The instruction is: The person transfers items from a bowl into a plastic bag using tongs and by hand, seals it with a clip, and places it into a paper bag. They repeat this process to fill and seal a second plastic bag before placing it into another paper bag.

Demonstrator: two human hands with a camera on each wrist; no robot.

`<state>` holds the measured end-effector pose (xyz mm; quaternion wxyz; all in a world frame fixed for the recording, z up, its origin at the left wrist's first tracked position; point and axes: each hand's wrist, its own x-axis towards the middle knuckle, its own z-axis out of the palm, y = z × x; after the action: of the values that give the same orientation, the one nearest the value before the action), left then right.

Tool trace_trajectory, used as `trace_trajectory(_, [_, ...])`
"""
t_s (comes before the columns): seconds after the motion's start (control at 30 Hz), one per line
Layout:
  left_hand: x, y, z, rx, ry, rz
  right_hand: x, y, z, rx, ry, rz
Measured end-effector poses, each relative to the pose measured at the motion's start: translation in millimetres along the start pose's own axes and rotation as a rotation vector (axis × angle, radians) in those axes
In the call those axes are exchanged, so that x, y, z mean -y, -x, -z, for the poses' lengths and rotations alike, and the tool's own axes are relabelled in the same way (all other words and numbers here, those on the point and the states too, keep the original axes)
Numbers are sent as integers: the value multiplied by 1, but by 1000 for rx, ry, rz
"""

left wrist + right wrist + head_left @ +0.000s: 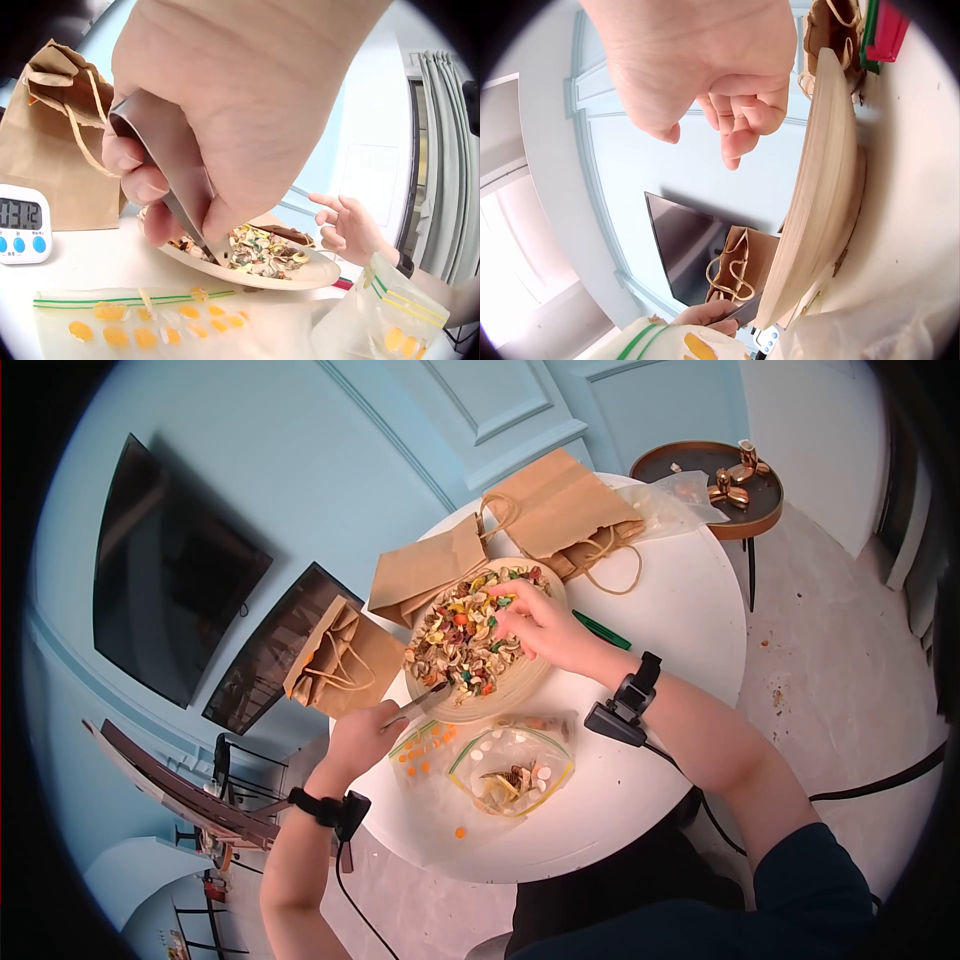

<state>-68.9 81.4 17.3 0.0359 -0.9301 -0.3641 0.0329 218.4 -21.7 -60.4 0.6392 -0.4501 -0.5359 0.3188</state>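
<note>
My left hand [360, 742] grips a pair of metal tweezers [176, 154], thumb on one arm and curled fingers on the other. The tweezers' tips reach into the near left side of a round pale wooden plate [478, 708]. A heap of dried petals and potpourri [465, 645] covers most of the plate, with brown, yellow, orange and green bits. Over the plate's right side hovers my right hand [548, 628], its fingers loosely bent and holding nothing. In the right wrist view that hand [705, 67] is above the rim.
Zip bags with orange pieces [420, 750] and pale pieces [515, 780] lie before the plate. Paper bags [345, 660] stand left and behind. A timer [22, 225] stands left. A green item [602, 632] lies right; a side table [760, 525] stands beyond.
</note>
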Motion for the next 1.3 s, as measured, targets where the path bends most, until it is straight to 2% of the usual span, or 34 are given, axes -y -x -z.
trace_trajectory(0.17, [3, 14, 7, -33, 62, 67, -1, 0, 0, -8, 12, 14])
trace_trajectory(0.27, [-5, 37, 25, -89, 472, 101, -4, -1, 0, -4, 3, 9])
trace_trajectory(0.3, [-11, 48, 29, -88, 471, 100, -4, -1, 1, -5, 2, 8])
trace_trajectory(0.37, [-21, 71, 35, 3, 647, 6, -2, -1, 1, -3, 26, 10])
trace_trajectory(0.47, [-43, 93, 39, 132, 482, -47, -3, -1, 0, -5, 31, 2])
trace_trajectory(0.57, [-57, 91, 43, 121, 379, -50, -2, 0, -1, -14, 17, 14])
trace_trajectory(0.6, [-49, 84, 42, 115, 368, 17, -1, 1, -1, -13, 17, 14])
trace_trajectory(0.63, [-34, 72, 35, 46, 428, -2, 0, 1, -1, -10, 18, 2])
trace_trajectory(0.73, [-16, 30, 34, -21, 443, 78, 0, 1, -1, 1, 25, -17])
trace_trajectory(0.8, [-6, 4, 22, -180, 17, -11, -2, 0, 0, 5, 38, -23])
trace_trajectory(0.83, [-5, -7, 20, -183, 17, -16, -4, 0, 0, 1, 19, -20])
trace_trajectory(0.9, [-10, -24, 16, -24, -37, 63, -4, -1, 0, -10, 5, -12])
trace_trajectory(1.0, [-14, -36, 9, 18, -74, 63, -3, 0, 0, -10, 63, 22])
trace_trajectory(1.1, [-15, -41, 2, -21, -82, 12, 0, 1, -1, -11, 60, 8])
trace_trajectory(1.23, [-16, -42, -1, 10, -138, -24, -1, 0, 1, 3, 75, 2])
trace_trajectory(1.3, [-15, -39, 0, -52, -119, -18, 0, 0, 0, -3, 82, 10])
